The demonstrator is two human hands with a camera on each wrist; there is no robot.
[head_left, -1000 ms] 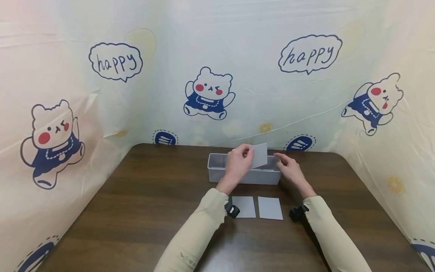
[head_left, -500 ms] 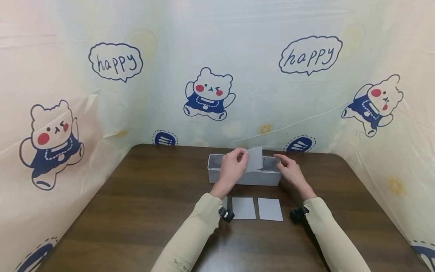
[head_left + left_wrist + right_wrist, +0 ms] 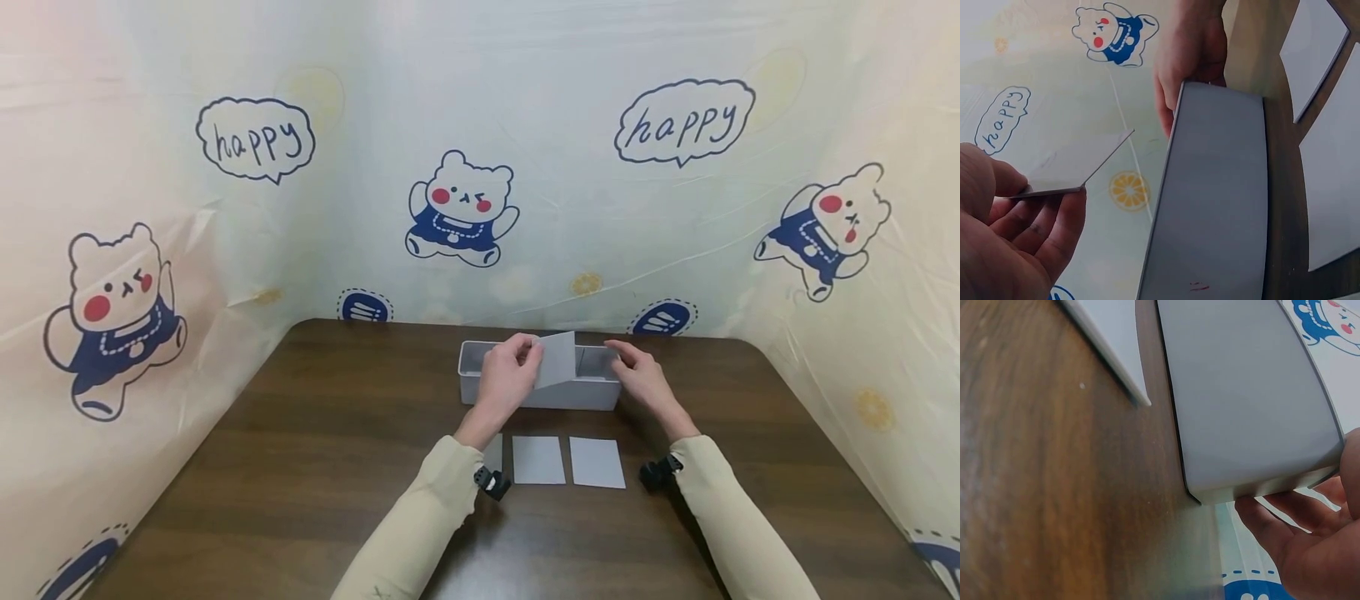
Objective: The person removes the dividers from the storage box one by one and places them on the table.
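My left hand (image 3: 510,375) pinches a pale grey-white square card (image 3: 557,360) between thumb and fingers, tilted above the long grey open-topped box (image 3: 570,395). In the left wrist view, the same card (image 3: 1075,164) is seen nearly edge-on, apart from the box wall (image 3: 1216,187). At the box's right end, my right hand (image 3: 643,377) holds the corner, with fingers (image 3: 1266,519) against the end wall and the thumb by the rim. Part of the box's inside is hidden behind the left hand and the card.
In front of the box, a middle card (image 3: 538,460) and a right card (image 3: 597,462) lie flat on the brown wooden table (image 3: 315,467). A third card (image 3: 492,454) is partly covered by the left wrist. A printed curtain (image 3: 570,208) stands behind the table.
My left hand has moved left and slightly down with the card, uncovering more of the box's right part and part of a third card on the table. The right hand stays put.
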